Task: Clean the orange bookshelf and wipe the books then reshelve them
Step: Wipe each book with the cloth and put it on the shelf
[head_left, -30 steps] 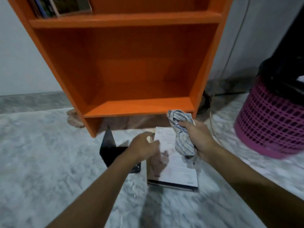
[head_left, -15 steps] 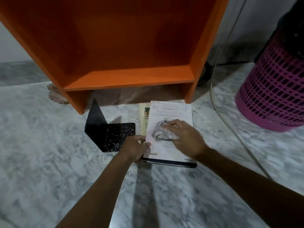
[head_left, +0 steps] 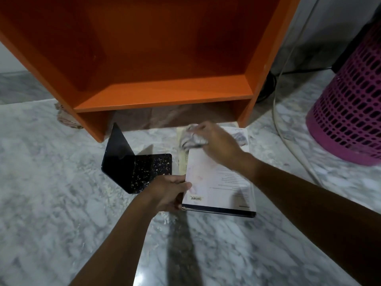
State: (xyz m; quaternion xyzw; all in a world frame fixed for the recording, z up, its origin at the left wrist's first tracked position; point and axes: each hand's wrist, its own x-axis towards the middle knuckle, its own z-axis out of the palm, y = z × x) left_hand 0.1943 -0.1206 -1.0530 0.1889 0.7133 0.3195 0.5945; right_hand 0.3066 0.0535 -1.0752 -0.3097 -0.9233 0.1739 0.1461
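Note:
A white-covered book (head_left: 218, 182) lies face down on the marble floor in front of the orange bookshelf (head_left: 165, 93). My left hand (head_left: 169, 193) grips its near left corner. My right hand (head_left: 218, 141) holds a bunched checked cloth (head_left: 191, 137) against the book's far end, blurred with motion. A second, yellowish book (head_left: 181, 159) lies under the white one, showing along its left edge. The bookshelf's lowest compartment holds nothing.
A black L-shaped bookend (head_left: 132, 164), speckled white, stands on the floor left of the books. A pink perforated basket (head_left: 348, 118) sits at the right. A pale cable (head_left: 288, 120) curves over the floor beside it. A rag (head_left: 64, 118) lies by the shelf's left foot.
My right hand has brought the cloth down onto the book and slid it from the middle to the far end. My left hand moved to the near left corner. The view tilted down.

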